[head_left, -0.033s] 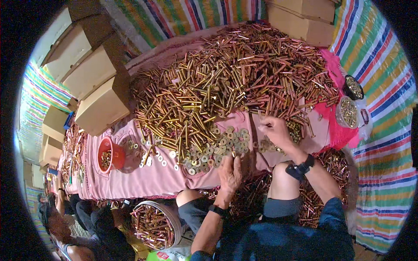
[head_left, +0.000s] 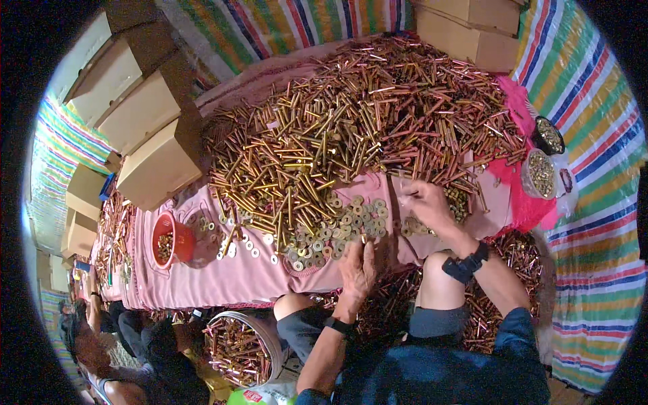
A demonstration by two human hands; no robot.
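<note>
My left hand (head_left: 357, 272) is closed at the table's near edge, beside a spread of flat washers (head_left: 337, 229). Between its thumb and fingers the end of a small brass-coloured metal piece (head_left: 364, 239) pokes up; the rest is hidden. To the right, my right hand (head_left: 430, 206) hovers with fingertips pinched together over the pink cloth (head_left: 387, 192). What it pinches, if anything, is too blurred to tell. Just past that hand lies a small heap of nut-like metal pieces (head_left: 459, 204). Behind both hands rises a big pile of long brass-coloured bolts (head_left: 297, 148).
A red bucket (head_left: 182, 241) with small metal parts stands at left, near cardboard boxes (head_left: 158, 165). Tubs of small parts (head_left: 540, 173) sit at the right edge. Below are a white bucket (head_left: 266, 337) of bolts and more loose bolts. Another person (head_left: 101, 358) sits at lower left.
My right hand and its wrist have shifted very slightly, the fingertips still pinched. The left hand stays in place with its metal piece.
</note>
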